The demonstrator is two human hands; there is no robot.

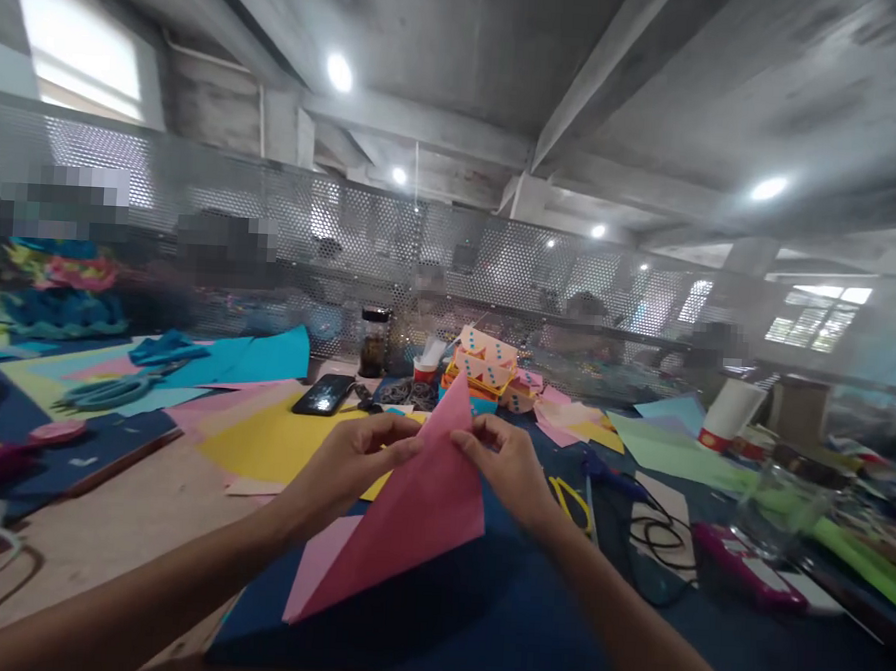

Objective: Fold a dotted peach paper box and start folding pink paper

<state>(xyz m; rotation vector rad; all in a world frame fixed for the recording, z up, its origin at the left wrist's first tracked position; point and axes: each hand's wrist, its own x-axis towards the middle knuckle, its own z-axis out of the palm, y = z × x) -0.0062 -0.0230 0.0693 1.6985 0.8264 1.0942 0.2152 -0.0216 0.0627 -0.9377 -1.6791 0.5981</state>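
A pink sheet of paper [416, 504], folded into a pointed triangle, is held up above a dark blue mat [479, 608]. My left hand [355, 461] pinches its left edge near the top. My right hand [505, 464] pinches the right edge close to the tip. Both hands have their fingers closed on the paper. A lighter pink sheet [316, 559] lies on the mat under it.
Yellow [269, 441], teal [259, 356] and green [667, 447] sheets cover the table. A black phone [323, 394], a dark jar [374, 342], a stack of dotted paper boxes [484, 362], a paper cup [725, 410], teal scissors [107, 393] and black cable [659, 532] lie around. A mesh screen stands behind.
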